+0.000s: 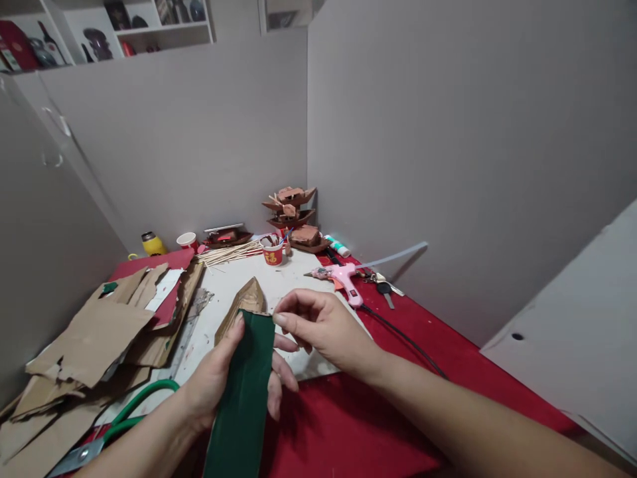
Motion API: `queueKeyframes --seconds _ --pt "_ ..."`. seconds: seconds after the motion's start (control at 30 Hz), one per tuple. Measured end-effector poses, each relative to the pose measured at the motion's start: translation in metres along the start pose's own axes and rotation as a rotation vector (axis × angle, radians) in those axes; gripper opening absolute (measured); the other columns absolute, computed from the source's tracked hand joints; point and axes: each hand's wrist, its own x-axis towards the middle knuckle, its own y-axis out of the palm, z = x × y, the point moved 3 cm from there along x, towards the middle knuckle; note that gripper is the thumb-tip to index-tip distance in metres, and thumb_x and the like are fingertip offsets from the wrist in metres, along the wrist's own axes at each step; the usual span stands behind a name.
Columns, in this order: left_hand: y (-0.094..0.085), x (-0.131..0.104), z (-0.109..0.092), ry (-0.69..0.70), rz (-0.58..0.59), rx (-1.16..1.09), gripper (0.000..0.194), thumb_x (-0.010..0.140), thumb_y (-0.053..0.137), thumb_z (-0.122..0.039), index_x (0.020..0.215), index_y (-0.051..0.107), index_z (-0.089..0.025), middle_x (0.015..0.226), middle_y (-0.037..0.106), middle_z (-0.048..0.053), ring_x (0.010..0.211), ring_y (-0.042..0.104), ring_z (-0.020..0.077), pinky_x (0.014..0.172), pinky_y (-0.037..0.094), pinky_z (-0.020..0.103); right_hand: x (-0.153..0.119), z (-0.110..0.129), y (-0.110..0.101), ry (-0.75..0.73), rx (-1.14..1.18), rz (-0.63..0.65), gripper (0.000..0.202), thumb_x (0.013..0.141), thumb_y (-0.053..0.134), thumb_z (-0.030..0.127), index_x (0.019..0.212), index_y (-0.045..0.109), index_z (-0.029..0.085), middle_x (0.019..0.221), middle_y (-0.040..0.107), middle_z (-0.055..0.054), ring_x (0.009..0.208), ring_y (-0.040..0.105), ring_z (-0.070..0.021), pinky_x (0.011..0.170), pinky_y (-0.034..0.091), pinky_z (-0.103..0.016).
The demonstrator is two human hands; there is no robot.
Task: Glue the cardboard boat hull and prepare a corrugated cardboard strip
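Note:
My left hand (pixel 219 365) holds a long dark green cardboard strip (pixel 247 392), thumb on its face and fingers spread behind its right edge. At the strip's top end, my right hand (pixel 318 325) pinches the right corner between thumb and forefinger. The top edge looks rough and torn. Just beyond the strip, a brown cardboard boat shape (pixel 251 295) with a pointed end lies on the white board (pixel 298 272), partly hidden by the strip and my left hand.
A pink glue gun (pixel 348 275) with a black cord lies right. Left are stacked cardboard pieces (pixel 99 332) and green-handled scissors (pixel 124 415). At the back stand a red cup (pixel 272 251), wooden sticks (pixel 231 252), small brown boats (pixel 291 206) and a yellow container (pixel 152 244).

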Motion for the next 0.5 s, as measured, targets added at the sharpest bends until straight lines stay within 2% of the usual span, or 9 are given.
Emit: queueKeyframes --seconds 0.1,0.2,0.33,0.5 --pt "0.0027 0.0004 0.002 -0.005 -0.013 -0.002 0.068 0.089 0.029 -0.065 0.107 0.063 -0.009 0.079 0.071 0.013 0.051 0.064 0.015 0.048 0.047 0.022 -0.0034 0.002 0.0009 -0.074 -0.088 -0.032 0.013 0.079 0.066 0.028 0.077 0.063 0.015 0.069 0.06 0.001 0.061 0.053 -0.0096 0.056 0.044 -0.021" --pt "0.0052 0.0006 0.0029 0.0 -0.031 0.008 0.069 0.089 0.028 -0.065 0.107 0.063 -0.009 0.079 0.071 0.013 0.05 0.063 0.0148 0.047 0.046 0.021 -0.007 0.0033 0.0013 -0.1 -0.189 -0.067 0.01 0.08 0.062 0.025 0.075 0.063 0.016 0.069 0.062 0.001 0.062 0.056 -0.011 0.057 0.045 -0.022" --pt "0.0078 -0.0001 0.0024 -0.044 -0.087 0.048 0.079 0.088 0.018 -0.068 0.105 0.064 -0.007 0.079 0.071 0.014 0.048 0.062 0.0148 0.045 0.043 0.02 -0.0098 0.006 0.0016 -0.175 -0.32 -0.094 0.009 0.082 0.059 0.021 0.075 0.064 0.017 0.07 0.063 0.0 0.062 0.057 -0.0118 0.057 0.046 -0.022" --pt "0.0088 -0.0022 0.0039 -0.109 -0.124 0.13 0.092 0.084 0.011 -0.074 0.081 0.07 -0.003 0.06 0.066 0.013 0.045 0.057 0.0141 0.045 0.04 0.02 -0.0091 0.0072 0.001 -0.32 -0.548 -0.055 0.012 0.085 0.054 0.017 0.075 0.06 0.017 0.067 0.061 0.0 0.059 0.053 -0.0112 0.056 0.042 -0.022"
